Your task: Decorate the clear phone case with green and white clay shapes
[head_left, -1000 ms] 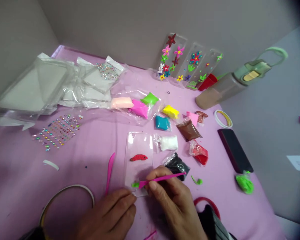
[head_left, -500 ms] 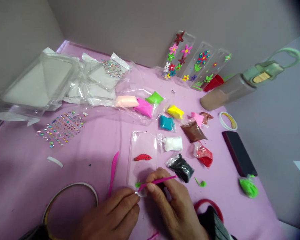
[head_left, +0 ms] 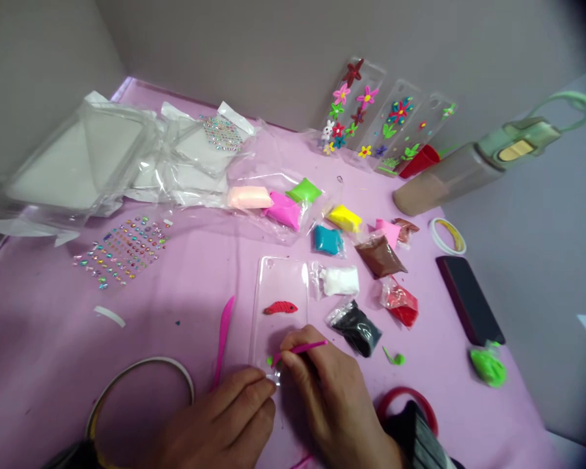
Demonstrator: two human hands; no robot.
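A clear phone case (head_left: pixel 279 280) lies flat on the cloth, bearing a red clay fish-like shape (head_left: pixel 280 307) with a dark eye dot. My left hand (head_left: pixel 234 410) has its curled fingertips on the case's lower left corner; its thumb is hidden. In my right hand (head_left: pixel 325 391), thumb and fingers pinch a thin pink clay modelling tool (head_left: pixel 308 347). The tool's tip is at a small bit of green clay (head_left: pixel 269 361) on the lower part of the case. A second pink tool, knife-shaped (head_left: pixel 224 332), lies left of the case.
Clay packets, such as white (head_left: pixel 340 281) and black (head_left: pixel 356 329), lie right of the case. A bottle (head_left: pixel 449 179), phone (head_left: pixel 469 299) and tape rolls (head_left: pixel 448 236) stand or lie farther right. Decorated cases (head_left: pixel 354 107) lean at the back. Gem stickers (head_left: pixel 127 247) lie left.
My right hand has shifted slightly left, and the pink tool's handle end has moved left with it. Less of the green clay shows. My left hand stays at the case's corner.
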